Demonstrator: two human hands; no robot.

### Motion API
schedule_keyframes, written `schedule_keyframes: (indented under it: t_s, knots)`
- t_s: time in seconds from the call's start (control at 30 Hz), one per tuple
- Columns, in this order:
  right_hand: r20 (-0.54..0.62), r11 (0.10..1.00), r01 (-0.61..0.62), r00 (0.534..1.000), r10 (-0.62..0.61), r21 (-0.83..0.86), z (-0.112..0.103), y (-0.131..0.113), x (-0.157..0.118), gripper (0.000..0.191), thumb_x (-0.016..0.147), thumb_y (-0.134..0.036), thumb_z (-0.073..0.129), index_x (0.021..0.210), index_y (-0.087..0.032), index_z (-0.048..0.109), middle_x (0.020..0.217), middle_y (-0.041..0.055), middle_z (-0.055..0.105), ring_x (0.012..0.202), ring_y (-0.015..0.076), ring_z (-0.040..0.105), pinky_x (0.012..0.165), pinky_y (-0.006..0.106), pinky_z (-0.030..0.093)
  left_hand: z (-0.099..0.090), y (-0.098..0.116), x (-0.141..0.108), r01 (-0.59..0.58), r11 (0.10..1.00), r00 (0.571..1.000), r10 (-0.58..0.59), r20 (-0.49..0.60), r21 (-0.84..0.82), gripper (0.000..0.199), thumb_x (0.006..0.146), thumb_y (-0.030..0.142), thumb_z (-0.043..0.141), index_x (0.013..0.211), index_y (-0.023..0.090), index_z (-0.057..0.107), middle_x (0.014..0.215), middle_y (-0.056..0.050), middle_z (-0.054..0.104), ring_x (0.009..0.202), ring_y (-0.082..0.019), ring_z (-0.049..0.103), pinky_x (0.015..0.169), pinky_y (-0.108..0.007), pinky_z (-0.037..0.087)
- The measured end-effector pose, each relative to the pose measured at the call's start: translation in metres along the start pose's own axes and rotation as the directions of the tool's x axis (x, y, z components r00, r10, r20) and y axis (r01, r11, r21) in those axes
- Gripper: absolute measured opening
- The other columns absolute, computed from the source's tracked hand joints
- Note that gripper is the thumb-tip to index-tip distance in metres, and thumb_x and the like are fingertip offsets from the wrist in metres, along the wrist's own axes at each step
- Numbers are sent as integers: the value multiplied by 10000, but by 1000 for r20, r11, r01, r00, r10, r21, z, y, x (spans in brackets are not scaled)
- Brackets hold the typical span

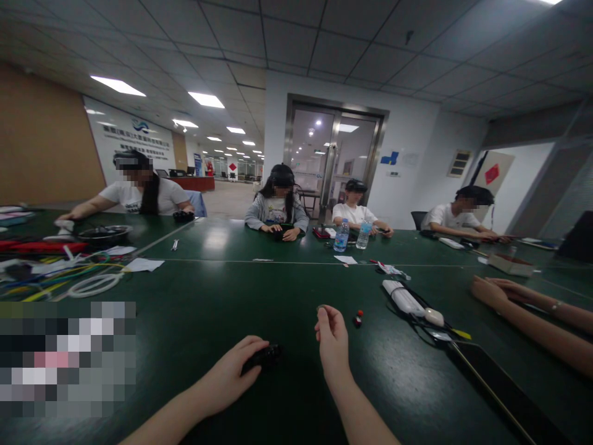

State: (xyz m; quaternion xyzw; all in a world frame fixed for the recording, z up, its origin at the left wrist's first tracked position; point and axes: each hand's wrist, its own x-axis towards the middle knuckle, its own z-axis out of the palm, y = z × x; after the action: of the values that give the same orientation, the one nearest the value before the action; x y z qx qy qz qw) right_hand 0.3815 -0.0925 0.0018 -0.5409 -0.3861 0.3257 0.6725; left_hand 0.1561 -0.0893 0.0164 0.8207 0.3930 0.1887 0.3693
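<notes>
Counts by kind, as I read them remotely over the counter (pixel 208 296). Near edge: one black object (pixel 271 355). Between near and right edges: one small red-and-black piece (pixel 358 319), one long white block (pixel 402 298), one rounded white piece (pixel 434 317). Right edge: one shallow box (pixel 511 266), one person partly in view (pixel 523 306). Far edge: four seated people (pixel 277 213), two plastic bottles (pixel 341 238). Toward the left edge: one white coil (pixel 95 285), one round bowl (pixel 104 233); I cannot count the tangled cables (pixel 50 287).
</notes>
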Motion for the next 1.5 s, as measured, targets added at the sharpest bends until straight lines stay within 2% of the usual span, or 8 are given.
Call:
schedule_keyframes:
  t_s: [0.7, 0.9, 1.1, 1.2, 1.3, 1.33, 1.4, 1.5]
  knots:
    - [-40, 999, 35, 999, -36, -13, 1, 6, 3, 361, 731, -464, 562, 1004, -232, 522, 870, 22, 560, 715, 164, 547, 510, 259, 437, 1, -6, 2, -14, 1000, 1000, 14, 8, 12, 424, 802, 268, 461, 1227, 272, 466, 1260, -18, 453, 1119, -171, 458, 1003, -338, 339]
    - [-46, 995, -70, 997, 67, -74, 0, 2, 1, 363, 749, -522, 511, 950, -224, 566, 779, 12, 571, 655, 151, 538, 497, 247, 427, 1, -9, 1, -12, 1000, 1000, 12, 0, 4, 439, 802, 285, 474, 1241, 281, 451, 1273, -14, 446, 1120, -183, 459, 998, -348, 343]
    - [-60, 975, -182, 983, 176, -124, -1, 2, 0, 380, 746, -499, 517, 1015, -232, 539, 900, 29, 585, 738, 175, 557, 529, 255, 438, 2, -8, 2, -37, 999, 999, 38, -4, 35, 417, 806, 264, 472, 1223, 279, 467, 1251, -12, 460, 1104, -173, 468, 988, -341, 354]
    - [126, 976, -36, 990, 64, -213, 5, -6, -10, 314, 753, -446, 529, 982, -235, 569, 928, 26, 598, 784, 183, 558, 602, 276, 447, 2, -7, 1, -48, 999, 999, 48, -8, 23, 417, 807, 257, 470, 1223, 280, 463, 1253, -12, 460, 1112, -172, 467, 990, -342, 353]
    - [494, 930, 197, 869, -19, -312, 14, -17, -26, 205, 746, -335, 561, 927, -261, 621, 896, 4, 606, 793, 178, 552, 670, 290, 439, 2, -9, 1, -58, 998, 998, 58, -24, -4, 445, 796, 240, 483, 1236, 289, 438, 1253, -9, 470, 1123, -168, 464, 988, -336, 354]
    - [561, 904, 262, 827, -29, -339, 16, -20, -30, 164, 729, -299, 579, 878, -265, 638, 873, -3, 604, 790, 175, 548, 684, 288, 432, 3, -10, 1, -61, 998, 998, 60, -29, -10, 455, 792, 238, 488, 1241, 288, 428, 1250, -11, 475, 1125, -168, 463, 986, -337, 355]
    - [639, 864, 325, 770, -5, -385, 18, -23, -35, 152, 720, -256, 583, 855, -275, 649, 856, -11, 597, 779, 166, 539, 690, 281, 421, 4, -11, 1, -53, 999, 998, 53, -39, -10, 471, 789, 243, 495, 1251, 275, 410, 1251, -20, 483, 1134, -173, 458, 985, -344, 355]
    - [663, 837, 347, 748, 26, -424, 18, -23, -36, 180, 720, -237, 579, 878, -287, 649, 859, -15, 587, 767, 159, 532, 685, 275, 414, 5, -11, 1, -25, 1000, 998, 26, -51, 9, 475, 785, 255, 505, 1249, 255, 407, 1253, -32, 488, 1142, -179, 453, 993, -350, 346]
